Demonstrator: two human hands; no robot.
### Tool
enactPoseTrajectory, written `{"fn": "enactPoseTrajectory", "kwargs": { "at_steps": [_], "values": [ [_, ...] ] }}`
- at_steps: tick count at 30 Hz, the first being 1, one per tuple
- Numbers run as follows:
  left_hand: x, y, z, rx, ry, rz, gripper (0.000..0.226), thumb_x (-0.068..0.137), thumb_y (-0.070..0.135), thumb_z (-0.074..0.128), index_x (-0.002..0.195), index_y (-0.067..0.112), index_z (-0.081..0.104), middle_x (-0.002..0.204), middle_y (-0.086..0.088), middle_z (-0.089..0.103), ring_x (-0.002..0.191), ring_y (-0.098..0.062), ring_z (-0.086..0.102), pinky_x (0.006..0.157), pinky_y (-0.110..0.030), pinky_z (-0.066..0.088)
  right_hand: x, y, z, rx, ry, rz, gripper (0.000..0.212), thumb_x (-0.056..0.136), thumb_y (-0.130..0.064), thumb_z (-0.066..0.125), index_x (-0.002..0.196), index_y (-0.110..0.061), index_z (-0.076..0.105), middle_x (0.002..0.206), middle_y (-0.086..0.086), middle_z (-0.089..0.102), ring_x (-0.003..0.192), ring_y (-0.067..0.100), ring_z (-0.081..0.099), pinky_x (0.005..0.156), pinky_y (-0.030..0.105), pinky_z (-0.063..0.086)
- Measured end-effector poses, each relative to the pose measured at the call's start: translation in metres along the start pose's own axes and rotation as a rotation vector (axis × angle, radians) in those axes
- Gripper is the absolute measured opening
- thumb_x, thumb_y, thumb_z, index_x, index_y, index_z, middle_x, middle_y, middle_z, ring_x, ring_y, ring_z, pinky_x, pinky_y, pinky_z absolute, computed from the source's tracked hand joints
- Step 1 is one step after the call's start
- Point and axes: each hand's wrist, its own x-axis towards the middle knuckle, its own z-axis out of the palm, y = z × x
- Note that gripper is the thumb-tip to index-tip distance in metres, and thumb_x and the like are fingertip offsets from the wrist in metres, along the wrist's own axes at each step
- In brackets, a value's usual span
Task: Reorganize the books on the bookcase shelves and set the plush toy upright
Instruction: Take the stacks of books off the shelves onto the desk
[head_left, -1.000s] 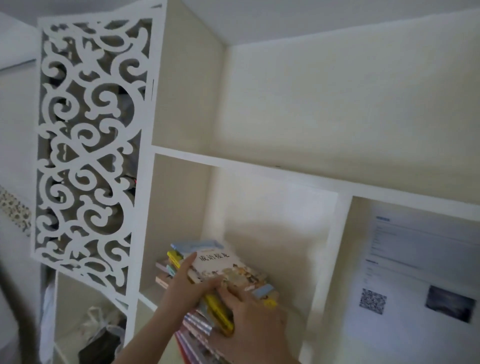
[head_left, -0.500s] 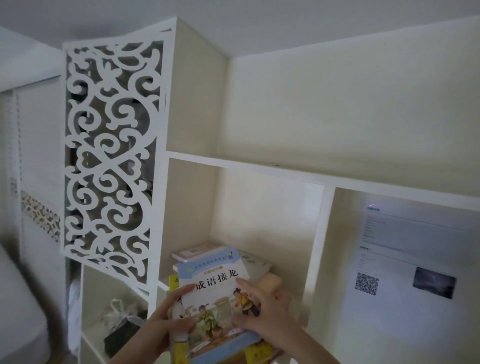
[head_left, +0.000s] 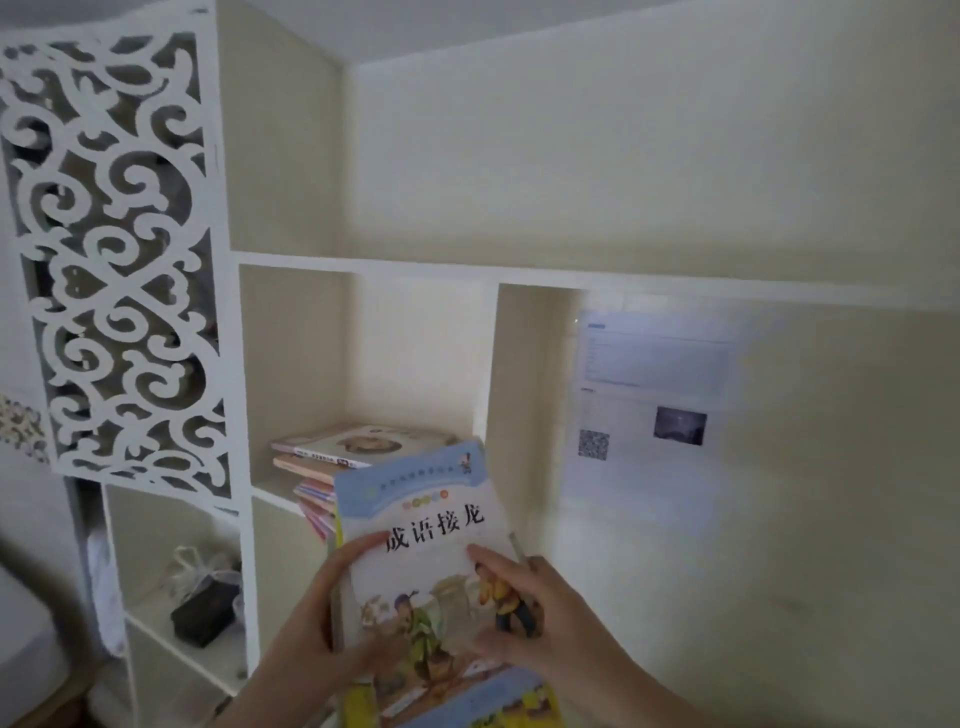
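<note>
Left hand (head_left: 332, 610) and right hand (head_left: 527, 616) clasp the blue book (head_left: 431, 514) by its sides, cover up, likely for sorting; flat stack (head_left: 363, 445) at 11 o'clock. Plush toy unseen.

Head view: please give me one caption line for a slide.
The left hand and right hand hold a blue-covered book before the white bookcase, where a stack of books lies flat.

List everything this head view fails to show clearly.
Head view:
- Lower held books: covered by the blue-bordered picture book, the left hand and right hand; cut by the bottom edge.
- Flat stack of thin books: front hidden by that picture book.
- White printed sheet with QR code: text blurred.
- Plush toy: out of frame.
</note>
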Motion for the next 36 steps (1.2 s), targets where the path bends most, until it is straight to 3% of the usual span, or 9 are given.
{"fn": "enactPoseTrajectory", "kwargs": {
  "at_steps": [5,11,15,21,26,29,31,34,36],
  "values": [
    [-0.013,0.009,0.065,0.084,-0.073,0.075,0.072,0.059,0.019,0.086,0.121,0.040,0.054,0.118,0.020,0.053,0.104,-0.010,0.062,0.073,-0.035,0.058,-0.065,0.010,-0.032,-0.039,0.082,-0.030,0.066,0.083,-0.036,0.070,0.134,-0.058,0.034,0.118,-0.010,0.041,0.114,0.007,0.047,0.100,0.033,0.043],
    [0.022,-0.010,0.154,0.108,-0.252,0.082,0.072,0.065,0.003,0.076,0.123,0.035,0.049,0.120,0.018,0.053,0.103,-0.006,0.062,0.070,-0.029,0.058,-0.116,0.050,-0.092,-0.119,0.271,0.049,0.068,0.083,-0.032,0.071,0.139,-0.046,0.035,0.102,-0.014,0.041,0.087,-0.013,0.045,0.078,0.007,0.037],
    [0.058,-0.054,0.209,0.110,-0.354,0.009,0.075,0.074,-0.001,0.073,0.134,0.032,0.040,0.132,0.005,0.042,0.113,-0.014,0.057,0.076,-0.028,0.057,-0.136,0.099,-0.119,-0.052,0.360,0.208,0.069,0.083,-0.026,0.072,0.140,-0.041,0.036,0.095,-0.006,0.038,0.072,-0.001,0.046,0.067,0.011,0.040],
    [0.101,-0.136,0.232,0.276,-0.412,-0.111,0.102,0.051,0.071,0.075,0.137,0.038,0.032,0.134,0.008,0.033,0.122,-0.011,0.045,0.096,-0.035,0.049,-0.119,0.182,-0.103,0.096,0.464,0.391,0.073,0.082,-0.015,0.074,0.143,-0.030,0.036,0.104,0.004,0.038,0.080,0.016,0.047,0.070,0.017,0.046],
    [0.115,-0.246,0.198,0.561,-0.288,-0.213,0.069,0.091,0.028,0.057,0.125,0.073,0.019,0.137,-0.013,0.033,0.122,-0.025,0.043,0.092,-0.028,0.046,-0.069,0.256,-0.044,0.165,0.203,0.622,0.080,0.083,-0.017,0.073,0.144,-0.029,0.023,0.134,-0.009,0.027,0.128,0.014,0.036,0.079,-0.001,0.037],
    [0.082,-0.327,0.176,0.698,-0.251,-0.351,0.058,0.063,0.076,0.057,0.116,0.070,0.035,0.141,-0.019,0.040,0.127,-0.024,0.042,0.080,-0.026,0.045,-0.055,0.304,0.012,0.076,0.133,0.795,0.075,0.094,-0.031,0.058,0.151,-0.023,0.009,0.155,0.002,0.010,0.145,0.027,0.013,0.113,0.023,0.025],
    [0.056,-0.377,0.157,0.858,-0.310,-0.484,0.087,0.050,0.087,0.038,0.132,0.057,0.036,0.147,-0.010,0.036,0.134,-0.030,0.037,0.095,-0.037,0.040,-0.045,0.319,0.039,-0.136,0.041,0.876,0.071,0.096,-0.034,0.051,0.152,-0.033,0.006,0.158,0.011,0.003,0.145,0.036,0.005,0.117,0.046,0.012],
    [0.046,-0.420,0.133,0.936,-0.305,-0.435,0.069,0.085,0.069,0.023,0.140,0.027,0.029,0.105,-0.014,0.067,0.085,-0.033,0.069,0.062,-0.044,0.056,-0.029,0.331,0.054,-0.135,-0.161,0.923,0.089,0.091,-0.038,0.062,0.150,-0.040,-0.005,0.158,0.013,-0.013,0.146,0.036,-0.007,0.116,0.050,0.007],
    [0.044,-0.425,0.130,0.974,-0.348,-0.437,0.075,0.089,0.071,0.013,0.137,0.019,0.038,0.103,-0.015,0.068,0.081,-0.038,0.069,0.057,-0.049,0.055,-0.023,0.337,0.057,-0.086,-0.192,0.936,0.100,0.083,-0.043,0.069,0.150,-0.041,-0.005,0.157,0.011,-0.019,0.145,0.035,-0.012,0.118,0.050,0.007]
  ]
}}
